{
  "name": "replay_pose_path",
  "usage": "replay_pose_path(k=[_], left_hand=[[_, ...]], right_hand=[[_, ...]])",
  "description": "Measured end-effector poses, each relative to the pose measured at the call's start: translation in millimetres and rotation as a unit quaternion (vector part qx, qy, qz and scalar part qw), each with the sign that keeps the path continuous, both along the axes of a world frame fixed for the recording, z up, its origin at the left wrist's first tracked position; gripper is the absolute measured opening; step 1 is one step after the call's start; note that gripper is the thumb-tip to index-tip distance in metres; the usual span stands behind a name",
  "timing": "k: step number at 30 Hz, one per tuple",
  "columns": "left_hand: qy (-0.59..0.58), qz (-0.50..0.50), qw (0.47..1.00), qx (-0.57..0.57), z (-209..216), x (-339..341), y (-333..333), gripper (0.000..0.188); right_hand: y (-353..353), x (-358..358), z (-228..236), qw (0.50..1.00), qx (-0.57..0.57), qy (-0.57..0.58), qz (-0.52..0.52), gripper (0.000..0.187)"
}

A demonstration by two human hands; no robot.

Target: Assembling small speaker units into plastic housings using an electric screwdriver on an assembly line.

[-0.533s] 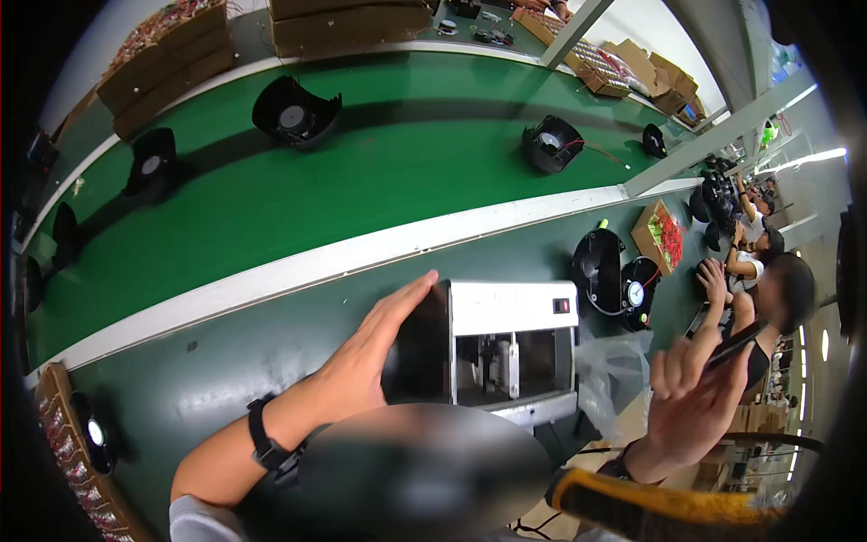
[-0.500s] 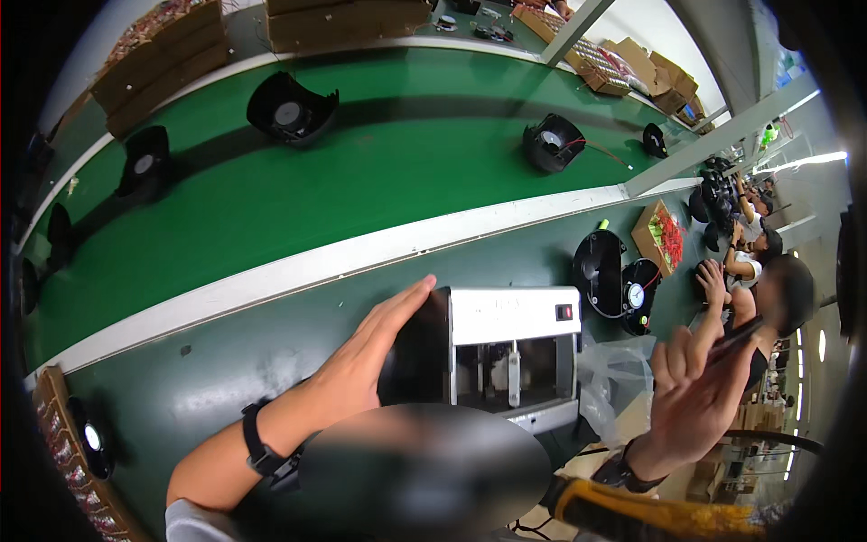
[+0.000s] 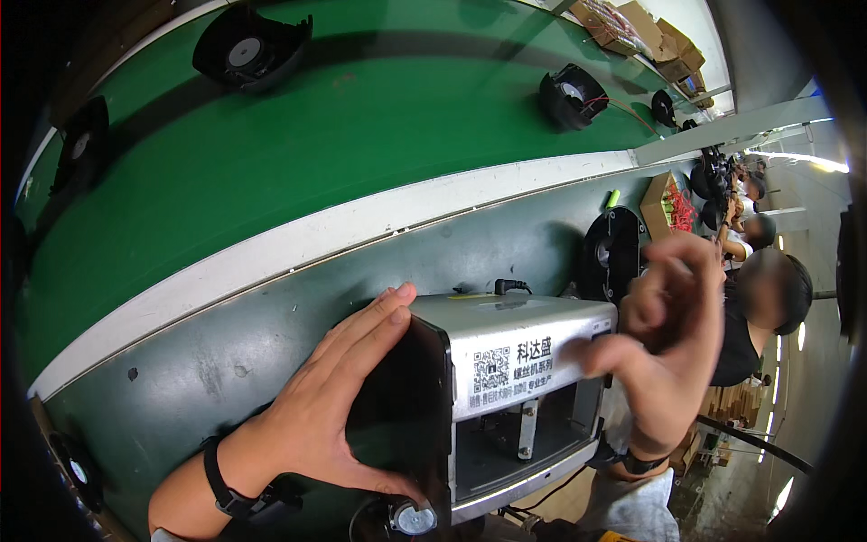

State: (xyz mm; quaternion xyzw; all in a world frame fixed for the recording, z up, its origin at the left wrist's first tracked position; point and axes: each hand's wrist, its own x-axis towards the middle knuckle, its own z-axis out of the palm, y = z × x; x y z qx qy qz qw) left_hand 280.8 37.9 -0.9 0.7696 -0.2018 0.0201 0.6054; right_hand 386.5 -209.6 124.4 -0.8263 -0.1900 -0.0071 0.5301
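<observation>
A silver and black metal box machine (image 3: 488, 316) stands on the dark green bench, tilted in view. Its front has an opening with a metal bar inside. Against the black left side of this box lies my left hand (image 3: 334, 397), fingers stretched and thumb apart. The thumb tip is by a round, silver-faced black part (image 3: 414, 518) at the lower edge. My right hand (image 3: 664, 352) hovers before the machine's right front corner. Motion smears its bent fingers, and I cannot tell whether they hold anything. A black plug (image 3: 511, 286) sits behind the box's top.
Black curved housings with round centres (image 3: 244, 52) lie on the green belt (image 3: 361, 135) beyond a white rail (image 3: 271, 239). Right of the machine are a black round housing (image 3: 610, 253) and a carton of red parts (image 3: 666, 206). A co-worker (image 3: 768, 307) sits at the right.
My right hand has moved left to the machine's front. The machine now appears larger and turned, with its top showing. My left hand stays on its side, thumb now spread downward.
</observation>
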Motion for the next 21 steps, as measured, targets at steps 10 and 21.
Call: replay_pose_path(k=[10,21], left_hand=[[-0.014,0.0,1.0,-0.016,-4,1,3,0.136],[-0.01,-0.003,1.0,-0.027,-5,-1,8,0.135]], right_hand=[[20,-28,14,0.981,0.109,-0.008,0.16,0.027],[24,-32,12,0.948,-0.209,-0.094,0.221,0.024]])
